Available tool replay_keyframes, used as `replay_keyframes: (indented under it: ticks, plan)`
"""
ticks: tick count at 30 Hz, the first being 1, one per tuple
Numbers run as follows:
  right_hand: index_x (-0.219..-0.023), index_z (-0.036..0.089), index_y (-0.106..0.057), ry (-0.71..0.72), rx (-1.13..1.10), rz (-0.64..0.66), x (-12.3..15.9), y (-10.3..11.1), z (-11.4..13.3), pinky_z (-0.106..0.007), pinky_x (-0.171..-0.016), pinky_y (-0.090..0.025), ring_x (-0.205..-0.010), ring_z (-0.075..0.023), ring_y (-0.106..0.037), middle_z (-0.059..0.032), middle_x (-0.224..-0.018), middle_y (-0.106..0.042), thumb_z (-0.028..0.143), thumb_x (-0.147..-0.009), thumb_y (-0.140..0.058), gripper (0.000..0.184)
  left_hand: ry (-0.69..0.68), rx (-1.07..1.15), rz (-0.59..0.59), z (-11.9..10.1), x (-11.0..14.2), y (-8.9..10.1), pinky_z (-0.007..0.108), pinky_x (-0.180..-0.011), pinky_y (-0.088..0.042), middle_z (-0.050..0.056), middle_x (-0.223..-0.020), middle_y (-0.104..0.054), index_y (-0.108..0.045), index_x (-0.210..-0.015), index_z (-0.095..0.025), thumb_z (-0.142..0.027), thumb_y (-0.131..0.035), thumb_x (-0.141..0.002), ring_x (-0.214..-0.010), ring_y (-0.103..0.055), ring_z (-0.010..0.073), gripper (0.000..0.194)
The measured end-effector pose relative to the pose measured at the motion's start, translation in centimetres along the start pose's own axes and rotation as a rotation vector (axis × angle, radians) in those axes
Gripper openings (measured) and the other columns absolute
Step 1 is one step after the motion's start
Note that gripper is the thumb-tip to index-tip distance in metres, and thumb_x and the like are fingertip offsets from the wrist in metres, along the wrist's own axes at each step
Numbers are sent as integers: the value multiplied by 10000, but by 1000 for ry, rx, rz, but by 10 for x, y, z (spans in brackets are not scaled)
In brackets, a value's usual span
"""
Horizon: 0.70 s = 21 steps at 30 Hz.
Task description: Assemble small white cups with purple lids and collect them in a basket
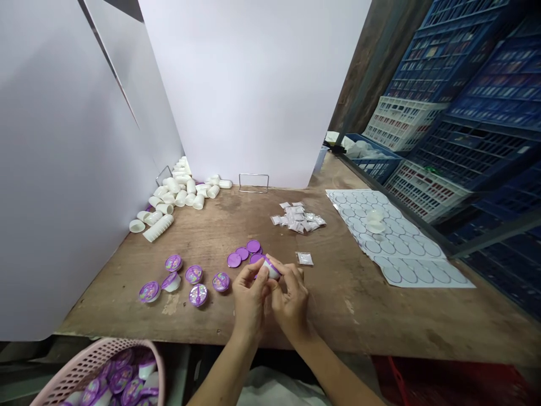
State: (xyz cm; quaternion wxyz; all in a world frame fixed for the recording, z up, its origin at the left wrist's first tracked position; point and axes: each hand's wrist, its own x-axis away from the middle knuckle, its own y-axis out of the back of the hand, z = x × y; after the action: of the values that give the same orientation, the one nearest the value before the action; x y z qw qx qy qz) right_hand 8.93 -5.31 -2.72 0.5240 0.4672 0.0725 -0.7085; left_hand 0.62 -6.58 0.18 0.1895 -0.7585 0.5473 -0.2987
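Both hands are closed round one small white cup with a purple lid (271,269), held tilted above the table. My left hand (250,296) grips its left side, and my right hand (291,296) has its fingers on the lid side. Just beyond the hands lie several purple lids (242,253). A single small clear sachet (304,259) rests to the right, and behind it is a pile of similar sachets (298,217). On the left stand several lidded cups (194,274) with colourful tops; one of them (171,281) is tipped.
White cups (181,192), loose and stacked, lie at the back left. A pink basket (97,347) of lidded cups is below the table's front edge. A printed sheet with ovals (393,242) lies right. White panels (253,84) stand behind; crates (448,141) are stacked at right.
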Motion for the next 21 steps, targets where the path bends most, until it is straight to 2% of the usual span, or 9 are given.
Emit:
replay_keyframes:
  ticks: [4,8,11,14,16,18,20,21]
  plan:
    - [-1246,185,-564,100,7,67,-2,-3,11,-351,-847,-442,-1017,-193,-611,-82,-1148,-697,132,-949,-468,316,-60,4,-18,-4,4,9,233,-756,-523,48,-936,-684,-681,-947,-156,-344,-811,-701,-855,-651,139,336]
    - [-1275,214,-564,188,-53,89,-11,-8,20,-335,-745,-447,-805,-173,-623,-55,-1002,-725,127,-953,-464,348,-132,-64,-52,-11,9,17,252,-762,-526,56,-956,-677,-663,-1007,-174,-420,-769,-743,-861,-648,151,377]
    - [-1234,222,-594,182,-138,156,-18,-15,31,-345,-717,-482,-766,-187,-632,-51,-915,-722,140,-931,-498,328,-234,-177,-61,-21,13,28,304,-941,-500,81,-1172,-661,-624,-1170,-230,-423,-797,-711,-1090,-629,210,527]
    - [-1264,240,-565,122,-290,351,-19,-17,51,-360,-806,-535,-946,-205,-665,-67,-1059,-718,92,-903,-461,403,-306,-335,-118,-37,21,47,308,-1013,-466,85,-1298,-621,-631,-1190,-237,-486,-753,-741,-1233,-564,244,528]
    - [-1348,263,-487,53,-445,546,-19,-17,63,-359,-912,-541,-1124,-198,-633,-67,-1237,-671,89,-889,-470,491,-311,-376,-196,-51,30,66,300,-883,-530,90,-1239,-649,-627,-1173,-228,-550,-709,-754,-1128,-622,248,534]
    - [-1377,286,-454,-22,-520,679,-21,-19,62,-373,-988,-521,-1214,-194,-590,-56,-1325,-628,151,-901,-509,498,-328,-385,-321,-67,43,91,274,-663,-544,81,-1142,-675,-589,-1189,-233,-601,-675,-752,-893,-670,214,578]
    - [-1340,282,-504,-80,-413,694,-25,-26,45,-447,-1025,-490,-1226,-224,-580,-72,-1322,-628,227,-926,-505,417,-398,-459,-516,-82,61,126,252,-504,-471,53,-1004,-685,-578,-1155,-230,-644,-644,-741,-638,-595,151,589]
    - [-1325,266,-527,-93,-296,679,-26,-32,32,-512,-1035,-465,-1243,-258,-563,-100,-1328,-619,252,-937,-489,391,-461,-541,-650,-87,72,148,254,-459,-429,34,-925,-677,-594,-1089,-217,-662,-627,-731,-537,-512,122,572]
